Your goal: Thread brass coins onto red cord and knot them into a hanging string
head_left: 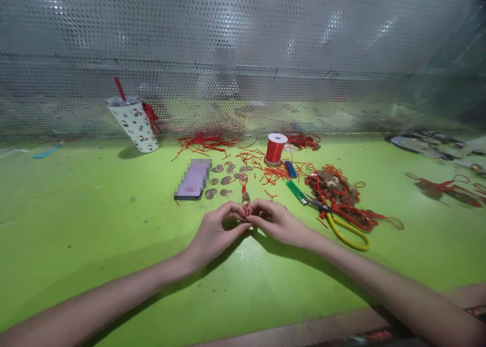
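Observation:
Between my hands, at the middle of the green table, is a string of coins [245, 197] tied on red cord, with a red loop at its far end. My left hand [222, 229] pinches the near end of its red cord from the left. From the right, my right hand [279, 220] pinches the same end, fingertips close to those of the left. The exact grip on the cord is partly hidden by the fingers. Several loose round coins [226, 180] lie just beyond my hands, beside a phone [193, 180].
To the right lie yellow-handled scissors [347, 230], a green lighter [296, 191], a blue lighter [290, 169] and a heap of corded coins [332, 185]. A red cord spool [275, 149] stands behind, among cord scraps [207, 142]. A tumbler [134, 124] stands back left before a perforated metal panel [182, 58].

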### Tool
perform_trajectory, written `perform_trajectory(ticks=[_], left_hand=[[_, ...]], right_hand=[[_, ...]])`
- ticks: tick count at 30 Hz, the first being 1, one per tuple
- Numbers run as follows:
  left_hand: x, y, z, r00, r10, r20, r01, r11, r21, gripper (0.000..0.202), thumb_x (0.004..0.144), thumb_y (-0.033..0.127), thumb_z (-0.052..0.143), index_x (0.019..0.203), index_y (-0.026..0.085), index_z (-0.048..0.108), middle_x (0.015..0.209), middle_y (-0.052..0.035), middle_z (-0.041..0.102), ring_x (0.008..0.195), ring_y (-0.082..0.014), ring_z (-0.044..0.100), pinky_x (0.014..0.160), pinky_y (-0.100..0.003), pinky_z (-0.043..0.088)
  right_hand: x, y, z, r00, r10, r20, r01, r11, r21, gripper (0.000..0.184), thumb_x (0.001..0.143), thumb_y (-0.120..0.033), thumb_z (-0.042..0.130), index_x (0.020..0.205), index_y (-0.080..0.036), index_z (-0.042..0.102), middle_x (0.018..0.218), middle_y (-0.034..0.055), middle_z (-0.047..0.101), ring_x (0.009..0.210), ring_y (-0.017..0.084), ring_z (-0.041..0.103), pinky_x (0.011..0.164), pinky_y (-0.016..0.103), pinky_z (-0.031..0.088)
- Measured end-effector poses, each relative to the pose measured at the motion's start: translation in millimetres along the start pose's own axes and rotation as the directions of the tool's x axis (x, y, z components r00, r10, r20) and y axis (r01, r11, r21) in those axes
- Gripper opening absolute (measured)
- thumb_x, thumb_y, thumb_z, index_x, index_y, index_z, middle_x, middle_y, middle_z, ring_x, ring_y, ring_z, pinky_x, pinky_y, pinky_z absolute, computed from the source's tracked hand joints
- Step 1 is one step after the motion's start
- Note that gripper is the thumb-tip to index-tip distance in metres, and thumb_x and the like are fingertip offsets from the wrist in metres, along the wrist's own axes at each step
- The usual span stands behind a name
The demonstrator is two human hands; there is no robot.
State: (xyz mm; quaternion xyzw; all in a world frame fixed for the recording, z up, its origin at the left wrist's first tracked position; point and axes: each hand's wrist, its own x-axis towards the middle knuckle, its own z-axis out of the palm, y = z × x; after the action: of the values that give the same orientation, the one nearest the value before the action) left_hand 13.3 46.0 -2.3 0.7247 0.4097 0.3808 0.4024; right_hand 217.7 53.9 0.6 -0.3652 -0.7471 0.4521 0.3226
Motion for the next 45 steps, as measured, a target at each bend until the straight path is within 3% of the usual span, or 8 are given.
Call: perform_trajectory(ticks=[7, 16, 24, 33, 39, 42, 45], left_hand=[[-0.8, -0.1, 1.8, 1.0, 0.002, -0.003, -0.002, 1.0, 0.003, 0.016, 0.084, 0.029, 0.074, 0.095, 0.02, 0.067, 0.092, -0.0023, 0.075, 0.086, -0.0193, 0.073, 0.084, -0.035, 0.06], [-1.4, 0.9, 2.2, 1.0, 0.017, -0.003, -0.017, 1.0, 0.018, 0.014, 0.086, 0.025, 0.073, 0.097, 0.02, 0.067, 0.094, -0.0019, 0.075, 0.088, -0.0179, 0.072, 0.085, -0.033, 0.059], [-1.1, 1.5, 1.8, 0.999, 0.018, 0.04, -0.019, 1.0, 0.02, 0.013, 0.087, 0.02, 0.07, 0.1, 0.019, 0.068, 0.097, -0.0025, 0.075, 0.09, -0.0173, 0.071, 0.085, -0.032, 0.057], [0.5, -1.9, 2.6, 0.996, 0.077, 0.043, -0.082, 0.987, 0.139, 0.012, 0.089, 0.02, 0.067, 0.1, 0.019, 0.07, 0.1, -0.0046, 0.075, 0.093, -0.0206, 0.069, 0.087, -0.037, 0.054], [2.8, -7.4, 2.8, 0.971, 0.221, 0.093, -0.239, 0.925, 0.294, 0.009, 0.094, 0.016, 0.058, 0.092, 0.017, 0.067, 0.09, -0.0056, 0.072, 0.088, -0.0219, 0.064, 0.08, -0.038, 0.052], [3.8, -9.8, 3.1, 0.94, 0.313, 0.139, -0.342, 0.856, 0.387, 0.013, 0.097, 0.017, 0.054, 0.088, 0.016, 0.064, 0.086, -0.0055, 0.071, 0.085, -0.0222, 0.062, 0.077, -0.038, 0.051], [6.6, -12.9, 2.5, 0.905, 0.391, 0.169, -0.423, 0.777, 0.466, 0.013, 0.098, 0.016, 0.052, 0.095, 0.015, 0.065, 0.095, -0.008, 0.073, 0.091, -0.0239, 0.061, 0.081, -0.04, 0.051]], right_hand=[[-4.0, 1.7, 5.0, 0.993, -0.115, -0.021, 0.106, 0.963, -0.249, 0.012, 0.102, -0.027, 0.046, 0.096, -0.021, 0.054, 0.09, 0.0054, 0.063, 0.08, 0.02, 0.056, 0.074, 0.034, 0.044], [-7.2, 8.7, 14.6, 0.993, -0.091, -0.079, 0.063, 0.953, -0.298, 0.011, 0.104, -0.028, 0.038, 0.103, -0.022, 0.046, 0.099, 0.0097, 0.058, 0.088, 0.023, 0.055, 0.078, 0.039, 0.045], [-6.5, 1.8, 14.8, 0.972, -0.114, -0.207, 0.074, 0.979, -0.188, 0.01, 0.105, -0.028, 0.039, 0.101, -0.023, 0.046, 0.099, 0.0072, 0.056, 0.092, 0.021, 0.055, 0.085, 0.038, 0.045], [-10.4, -7.9, 19.8, 0.971, -0.058, -0.233, 0.074, 0.995, 0.061, 0.014, 0.106, -0.032, 0.041, 0.104, -0.021, 0.05, 0.093, 0.0041, 0.056, 0.081, 0.018, 0.054, 0.072, 0.033, 0.046], [-12.4, -6.6, 25.9, 0.977, -0.069, -0.2, 0.111, 0.971, 0.21, 0.011, 0.106, -0.032, 0.042, 0.102, -0.023, 0.047, 0.091, 0.0026, 0.056, 0.074, 0.015, 0.055, 0.067, 0.031, 0.048], [-13.5, -4.8, 27.6, 0.978, -0.086, -0.189, 0.124, 0.972, 0.2, 0.009, 0.106, -0.03, 0.042, 0.102, -0.023, 0.046, 0.087, 0.0007, 0.055, 0.071, 0.014, 0.054, 0.066, 0.031, 0.047], [-15.7, -1.3, 28.7, 0.98, -0.115, -0.163, 0.138, 0.981, 0.137, 0.009, 0.106, -0.029, 0.041, 0.103, -0.023, 0.046, 0.083, -0.0003, 0.054, 0.071, 0.015, 0.053, 0.066, 0.03, 0.046]])
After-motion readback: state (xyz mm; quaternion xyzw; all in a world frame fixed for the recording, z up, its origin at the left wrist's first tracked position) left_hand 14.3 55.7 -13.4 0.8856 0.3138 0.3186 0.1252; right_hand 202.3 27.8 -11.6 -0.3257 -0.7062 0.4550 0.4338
